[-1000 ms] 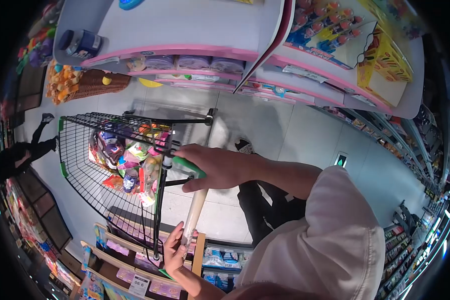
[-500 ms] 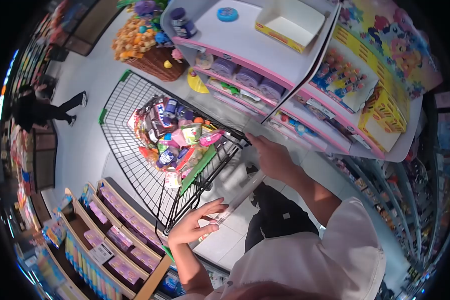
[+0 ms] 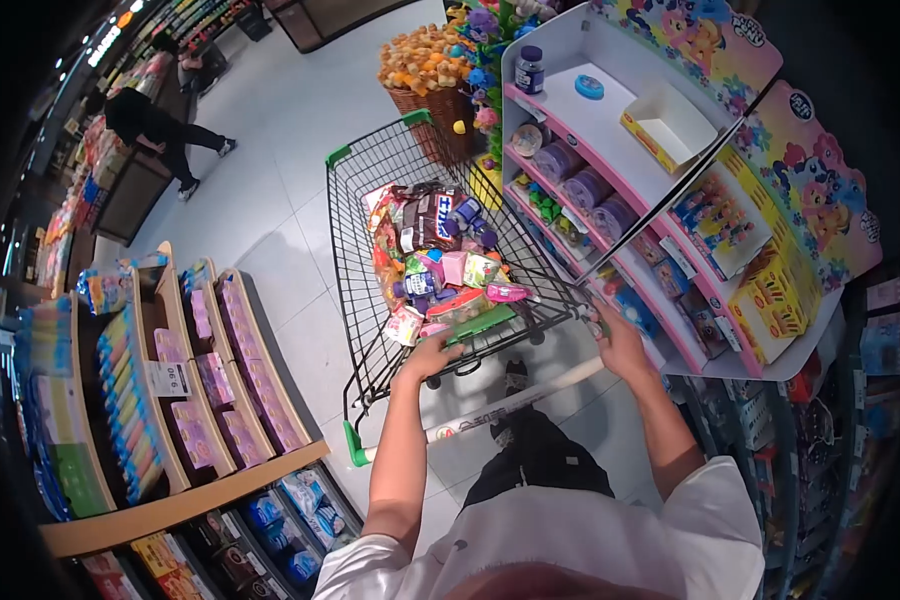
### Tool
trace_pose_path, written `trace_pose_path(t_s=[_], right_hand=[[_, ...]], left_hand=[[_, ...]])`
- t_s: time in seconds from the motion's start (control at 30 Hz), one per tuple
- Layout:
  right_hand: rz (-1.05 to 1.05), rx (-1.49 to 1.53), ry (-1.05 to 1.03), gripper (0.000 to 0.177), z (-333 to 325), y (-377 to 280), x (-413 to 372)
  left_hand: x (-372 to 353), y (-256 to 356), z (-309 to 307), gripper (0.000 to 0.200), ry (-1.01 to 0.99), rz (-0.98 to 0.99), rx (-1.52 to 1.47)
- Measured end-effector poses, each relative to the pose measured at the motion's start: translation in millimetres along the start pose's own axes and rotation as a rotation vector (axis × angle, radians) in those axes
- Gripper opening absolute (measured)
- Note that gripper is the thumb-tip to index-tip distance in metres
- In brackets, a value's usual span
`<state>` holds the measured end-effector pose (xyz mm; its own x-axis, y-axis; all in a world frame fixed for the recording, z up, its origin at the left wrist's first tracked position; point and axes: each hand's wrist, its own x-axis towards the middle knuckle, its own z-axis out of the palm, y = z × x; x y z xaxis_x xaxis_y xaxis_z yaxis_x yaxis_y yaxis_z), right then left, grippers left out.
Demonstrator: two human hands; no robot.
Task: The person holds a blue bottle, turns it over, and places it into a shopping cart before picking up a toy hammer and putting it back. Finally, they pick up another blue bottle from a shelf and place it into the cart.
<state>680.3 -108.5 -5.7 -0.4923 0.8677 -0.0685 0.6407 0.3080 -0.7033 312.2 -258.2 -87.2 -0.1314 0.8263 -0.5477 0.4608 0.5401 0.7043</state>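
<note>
The shopping cart (image 3: 338, 156) stands directly ahead of the person, with its handle bar (image 3: 515, 400) nearest the body. The left hand (image 3: 430, 358) is positioned forward of the bar, at the rear edge of the wire basket, beside the green flap (image 3: 482, 325); its fingers are partly curled, and whether they grip the wire cannot be determined. The right hand (image 3: 620, 340) is located at the right end of the bar, fingers extended toward the rear corner; its degree of closure cannot be determined. Packaged goods (image 3: 430, 222) lie piled inside the basket. A pink-edged display stand (image 3: 580, 125) adjoins the right side; a wood-edged shelf unit (image 3: 190, 508) stands to the left.
</note>
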Motion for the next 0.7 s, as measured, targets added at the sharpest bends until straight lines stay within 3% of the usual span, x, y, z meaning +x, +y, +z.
trace_pose_path(t_s=[0.03, 0.27, 0.47, 0.57, 0.7], right_hand=[[-0.003, -0.009, 0.01, 0.066, -1.8, -11.7, -1.2], [-0.067, -0.165, 0.096, 0.064, -5.6, -19.8, -61.9], [0.301, -0.295, -0.077, 0.055, -19.6, -10.6, -74.8], [0.427, -0.44, -0.041, 0.053, -8.5, -19.0, -72.2], [0.406, -0.477, -0.028, 0.047, -15.9, -10.4, -92.2]], left_hand=[[3.1, 1.6, -12.9, 0.074, -0.114, -0.128, -0.001], [-28.1, -10.9, 28.3, 0.073, -0.017, 0.024, 0.195], [-31.4, -3.0, 78.9, 0.069, -0.125, -0.1, 0.273], [-36.8, -9.9, 81.9, 0.069, -0.161, -0.095, 0.296], [-57.2, 6.0, 99.2, 0.067, -0.199, -0.09, 0.247]])
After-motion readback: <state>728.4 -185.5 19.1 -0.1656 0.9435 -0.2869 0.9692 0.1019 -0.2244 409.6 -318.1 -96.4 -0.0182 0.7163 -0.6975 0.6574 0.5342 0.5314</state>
